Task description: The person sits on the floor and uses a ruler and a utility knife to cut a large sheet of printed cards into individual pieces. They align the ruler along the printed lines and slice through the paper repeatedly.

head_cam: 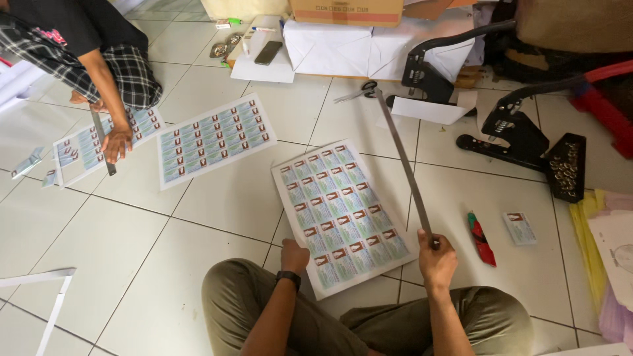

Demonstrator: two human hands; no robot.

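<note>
A printed sheet (339, 214) with a grid of small cards lies on the tiled floor in front of my crossed legs. My left hand (294, 256), with a black watch at the wrist, presses on the sheet's near left edge. My right hand (436, 258) grips the near end of a long metal ruler (402, 165), which runs away from me along the sheet's right side. A red cutter knife (482, 240) lies just right of that hand, next to a small stack of cut cards (520, 228).
Another person at the upper left holds a ruler (102, 140) on their own sheet (86, 146); a further sheet (214, 138) lies between us. Two black eyelet presses (521, 128), scissors (359, 91), a phone (268, 52), white paper stacks (369, 49) and boxes line the far side.
</note>
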